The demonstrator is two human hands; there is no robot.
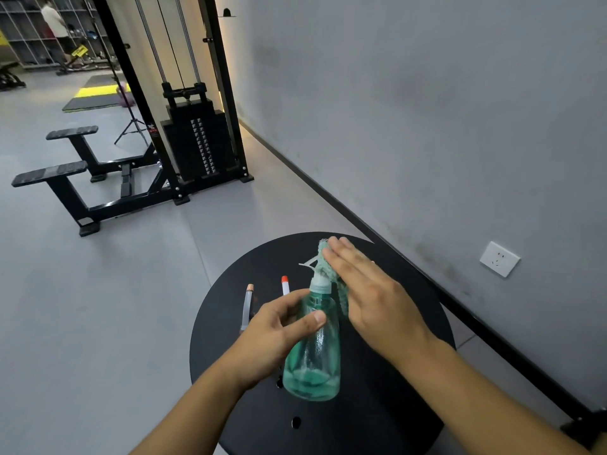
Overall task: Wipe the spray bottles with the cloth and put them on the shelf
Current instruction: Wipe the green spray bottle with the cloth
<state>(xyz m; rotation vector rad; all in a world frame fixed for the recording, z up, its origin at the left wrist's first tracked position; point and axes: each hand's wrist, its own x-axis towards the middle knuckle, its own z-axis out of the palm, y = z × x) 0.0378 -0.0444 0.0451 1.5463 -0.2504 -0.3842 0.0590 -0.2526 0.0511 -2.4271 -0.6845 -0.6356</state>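
Note:
A translucent green spray bottle point(313, 353) with a white trigger head is held tilted above a round black table point(410, 405). My left hand point(279, 326) grips the bottle around its upper body. My right hand point(368, 290) lies flat with fingers extended, pressing a pale green cloth point(328, 267) against the bottle's head and neck. Behind my left hand two more spray bottles show only their nozzles: one clear with a pale orange tip point(247, 307), one with a red-orange tip point(285, 284). No shelf for the bottles is close by.
A grey wall with a white socket point(499, 258) runs along the right. A black cable weight machine point(193, 139) with footplates stands on the grey floor ahead to the left. Far back, a person stands by open shelving point(36, 37), near a mat and a tripod.

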